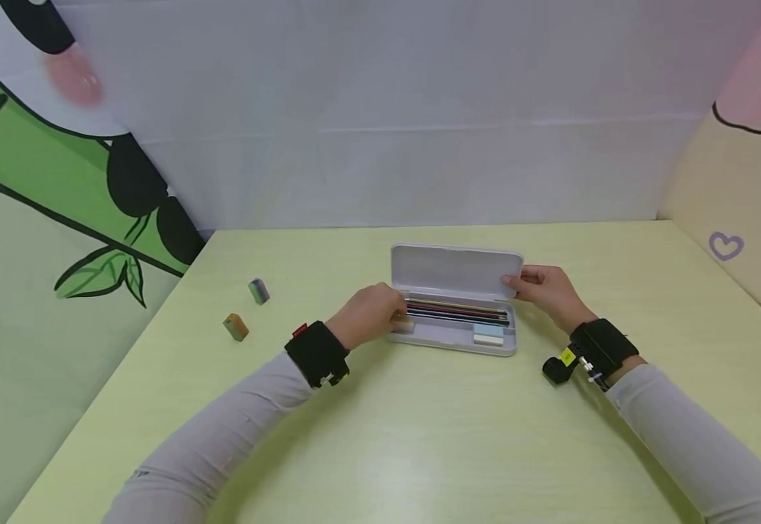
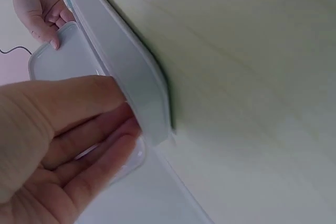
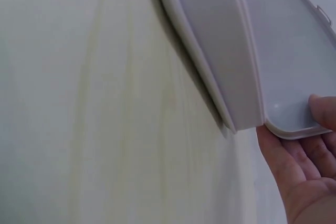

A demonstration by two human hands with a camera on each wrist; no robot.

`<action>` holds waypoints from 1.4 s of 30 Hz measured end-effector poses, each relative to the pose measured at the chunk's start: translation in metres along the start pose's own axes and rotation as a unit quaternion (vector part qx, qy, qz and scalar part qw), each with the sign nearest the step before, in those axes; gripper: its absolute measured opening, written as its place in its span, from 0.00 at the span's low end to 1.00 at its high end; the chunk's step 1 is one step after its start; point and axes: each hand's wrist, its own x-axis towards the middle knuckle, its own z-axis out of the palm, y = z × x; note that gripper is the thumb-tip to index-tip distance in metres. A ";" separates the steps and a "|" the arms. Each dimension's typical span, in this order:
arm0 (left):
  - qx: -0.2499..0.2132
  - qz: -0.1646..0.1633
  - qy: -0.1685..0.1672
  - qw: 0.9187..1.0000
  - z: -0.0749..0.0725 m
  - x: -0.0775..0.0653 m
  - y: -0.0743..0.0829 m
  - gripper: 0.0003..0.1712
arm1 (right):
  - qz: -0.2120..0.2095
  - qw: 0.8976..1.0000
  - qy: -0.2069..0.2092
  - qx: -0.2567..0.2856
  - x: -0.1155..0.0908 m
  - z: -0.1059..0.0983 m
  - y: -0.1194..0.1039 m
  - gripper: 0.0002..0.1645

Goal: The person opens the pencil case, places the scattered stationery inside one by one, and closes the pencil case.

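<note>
An open white pencil case (image 1: pixel 442 339) lies on the table, holding several dark and coloured pencils (image 1: pixel 457 311) and a blue-and-white eraser (image 1: pixel 488 335). My left hand (image 1: pixel 370 314) reaches over the left end of the case, its bent fingers pinching a small beige block (image 1: pixel 403 324) inside. From the left wrist, those fingertips (image 2: pixel 123 95) dip behind the case wall, which hides what they hold. With the thumb on its inner face and fingers behind, my right hand (image 1: pixel 546 292) grips the raised lid (image 3: pixel 294 51) at its right end.
Two small multicoloured blocks, one greenish-grey (image 1: pixel 258 291) and one orange-and-green (image 1: pixel 236 327), stand on the left of the pale table (image 1: pixel 380 437). A white wall covering (image 1: pixel 419 175) rises behind the table's back edge.
</note>
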 end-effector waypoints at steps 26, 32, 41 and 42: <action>-0.238 -0.140 0.103 0.956 -0.057 -0.142 -0.147 0.21 | 0.007 1.000 -0.004 -0.015 -0.007 -0.010 0.002 0.39; -0.354 -0.170 0.074 0.917 -0.043 -0.159 -0.190 0.28 | 0.003 1.000 0.000 -0.008 -0.007 -0.012 0.003 0.39; -0.482 -0.173 0.047 0.858 -0.016 -0.176 -0.219 0.31 | 0.017 1.000 0.002 -0.026 -0.008 -0.010 0.002 0.38; -0.479 -0.176 0.038 0.859 -0.013 -0.177 -0.220 0.31 | 0.021 0.999 0.002 -0.028 -0.009 -0.010 0.002 0.38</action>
